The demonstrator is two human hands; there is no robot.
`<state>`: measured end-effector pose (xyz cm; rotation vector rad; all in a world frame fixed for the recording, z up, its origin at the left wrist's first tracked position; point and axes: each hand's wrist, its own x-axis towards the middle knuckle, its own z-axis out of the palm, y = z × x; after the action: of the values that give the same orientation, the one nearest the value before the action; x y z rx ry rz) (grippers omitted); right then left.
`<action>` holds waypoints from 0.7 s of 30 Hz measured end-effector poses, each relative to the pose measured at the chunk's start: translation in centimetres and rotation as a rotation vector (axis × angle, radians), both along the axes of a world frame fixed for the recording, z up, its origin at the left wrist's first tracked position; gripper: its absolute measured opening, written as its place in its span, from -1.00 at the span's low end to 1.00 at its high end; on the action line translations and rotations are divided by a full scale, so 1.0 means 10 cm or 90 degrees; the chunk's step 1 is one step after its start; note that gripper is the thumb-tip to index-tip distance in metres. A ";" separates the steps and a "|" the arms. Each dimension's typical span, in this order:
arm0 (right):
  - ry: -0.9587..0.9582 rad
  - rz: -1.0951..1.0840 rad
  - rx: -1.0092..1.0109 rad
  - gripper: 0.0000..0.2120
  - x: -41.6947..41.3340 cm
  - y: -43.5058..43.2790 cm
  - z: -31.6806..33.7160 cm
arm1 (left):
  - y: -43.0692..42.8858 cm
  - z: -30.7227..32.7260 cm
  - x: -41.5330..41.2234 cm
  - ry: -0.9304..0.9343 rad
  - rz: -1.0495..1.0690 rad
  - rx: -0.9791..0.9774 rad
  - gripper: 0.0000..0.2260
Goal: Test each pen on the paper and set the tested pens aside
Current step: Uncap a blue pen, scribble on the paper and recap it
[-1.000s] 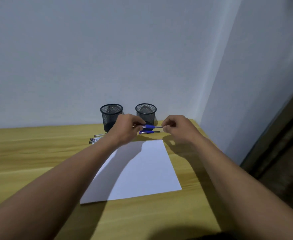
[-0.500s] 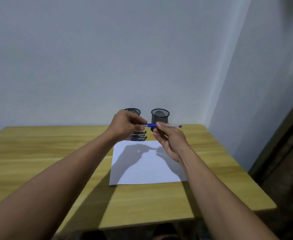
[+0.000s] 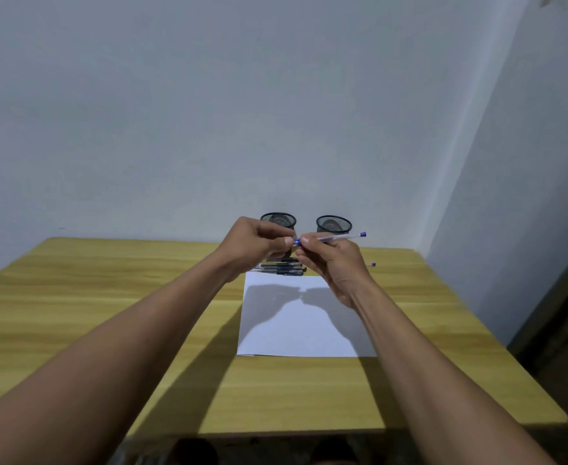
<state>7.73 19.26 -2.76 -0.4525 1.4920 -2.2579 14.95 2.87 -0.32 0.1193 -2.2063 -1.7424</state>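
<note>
Moves left hand [image 3: 259, 243] close up to right hand [image 3: 334, 263], both sets of fingers [image 3: 309, 245] pinching the blue pen [image 3: 338, 237] above the far end of the paper [image 3: 296, 330], likely uncapping; next needs a straight pull.

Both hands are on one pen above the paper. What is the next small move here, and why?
Probably pull the cap off. The left hand pinches the blue cap end of the pen while the right hand grips its barrel, held roughly level above the paper, which shows no marks. The tip likely has to be bared before it can be tested.
</note>
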 end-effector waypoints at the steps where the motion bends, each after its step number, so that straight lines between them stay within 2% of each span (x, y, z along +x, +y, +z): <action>1: 0.007 0.002 0.005 -1.00 0.00 0.02 0.01 | 0.00 -0.01 -0.01 -0.008 -0.001 0.001 -0.85; 5: 0.041 -0.020 0.053 -0.95 -0.03 0.04 -0.03 | -0.03 -0.08 -0.07 -0.025 -0.015 -0.068 -0.87; 13: 0.021 -0.033 0.033 -0.90 -0.07 -0.05 -0.13 | -0.11 -0.12 -0.11 -0.029 -0.012 -0.122 -0.93; 21: 0.022 -0.038 0.035 -0.96 -0.07 -0.20 -0.20 | -0.25 -0.15 -0.11 -0.042 0.030 -0.180 -0.95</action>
<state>7.01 17.25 -4.78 -0.4382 1.6007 -2.2590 13.82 0.41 -1.86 0.1617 -2.4491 -1.4039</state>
